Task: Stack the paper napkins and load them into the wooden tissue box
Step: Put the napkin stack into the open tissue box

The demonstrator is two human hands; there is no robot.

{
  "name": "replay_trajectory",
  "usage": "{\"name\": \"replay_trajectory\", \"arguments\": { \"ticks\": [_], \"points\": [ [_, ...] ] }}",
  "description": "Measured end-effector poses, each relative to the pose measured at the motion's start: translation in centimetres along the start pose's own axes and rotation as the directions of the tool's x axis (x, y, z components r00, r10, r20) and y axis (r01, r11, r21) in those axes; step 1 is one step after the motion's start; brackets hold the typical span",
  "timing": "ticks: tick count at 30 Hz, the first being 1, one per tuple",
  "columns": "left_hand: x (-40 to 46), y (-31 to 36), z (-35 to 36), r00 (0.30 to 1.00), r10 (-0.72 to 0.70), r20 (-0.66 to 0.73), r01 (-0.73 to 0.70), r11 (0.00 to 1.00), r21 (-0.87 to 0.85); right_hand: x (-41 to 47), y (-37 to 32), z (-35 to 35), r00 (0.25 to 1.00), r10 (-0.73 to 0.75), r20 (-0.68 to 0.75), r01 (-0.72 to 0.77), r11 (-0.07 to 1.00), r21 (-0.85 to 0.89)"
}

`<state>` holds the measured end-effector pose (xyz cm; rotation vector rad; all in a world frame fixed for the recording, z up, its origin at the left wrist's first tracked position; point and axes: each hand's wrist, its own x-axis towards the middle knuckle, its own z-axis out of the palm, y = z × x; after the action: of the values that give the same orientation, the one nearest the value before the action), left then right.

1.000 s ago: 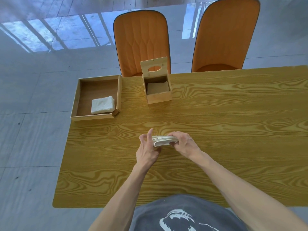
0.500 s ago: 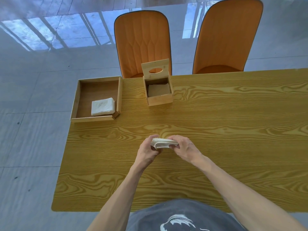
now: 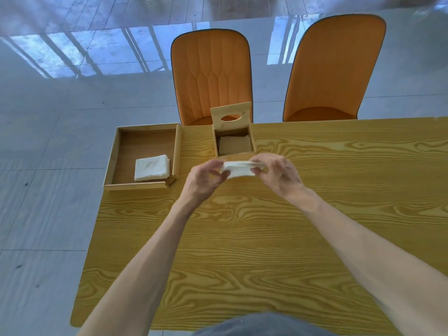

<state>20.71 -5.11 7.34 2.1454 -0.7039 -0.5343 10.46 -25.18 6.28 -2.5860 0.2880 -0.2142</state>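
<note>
I hold a small stack of white paper napkins (image 3: 238, 169) above the table, just in front of the wooden tissue box (image 3: 252, 141). My left hand (image 3: 204, 179) pinches the stack's left end and my right hand (image 3: 278, 174) grips its right end. The box stands open, its lid with an oval slot tipped up at the back, and napkins lie inside it. A second pile of white napkins (image 3: 151, 168) rests in the near right corner of the wooden tray (image 3: 114, 154) to the left.
The yellow wood-grain table (image 3: 266, 238) stretches wide to the right and towards me. Two orange chairs (image 3: 212, 76) stand behind its far edge. The tray sits at the table's far left corner, close to the edge.
Both hands have lifted the napkin stack off the table and carried it forward, from mid-table to just in front of the tissue box.
</note>
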Motion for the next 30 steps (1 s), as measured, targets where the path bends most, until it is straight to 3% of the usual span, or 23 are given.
{"name": "replay_trajectory", "arguments": {
  "ticks": [6,9,19,24,30],
  "points": [
    [6.4,1.0,-1.9,0.970,0.044,-0.240,-0.031,0.998,0.059,6.7,-1.5,-1.4,0.976,-0.058,-0.209,0.031,0.991,-0.132],
    [8.0,0.1,-1.6,0.964,0.016,-0.265,0.009,0.996,0.093,8.2,-1.5,-0.7,0.974,-0.027,-0.225,-0.007,0.989,-0.149],
    [8.1,-2.9,-0.2,0.985,-0.042,-0.165,0.064,0.990,0.128,8.5,0.5,1.6,0.997,0.039,-0.068,-0.047,0.992,-0.116],
    [8.2,-3.5,-0.8,0.994,-0.038,-0.102,0.049,0.994,0.100,9.1,2.0,1.2,0.989,0.067,0.129,-0.072,0.997,0.034],
    [9.7,-3.0,0.5,0.984,-0.113,-0.141,0.132,0.982,0.134,10.1,2.9,2.0,0.973,0.197,0.123,-0.207,0.975,0.075]
  ]
}}
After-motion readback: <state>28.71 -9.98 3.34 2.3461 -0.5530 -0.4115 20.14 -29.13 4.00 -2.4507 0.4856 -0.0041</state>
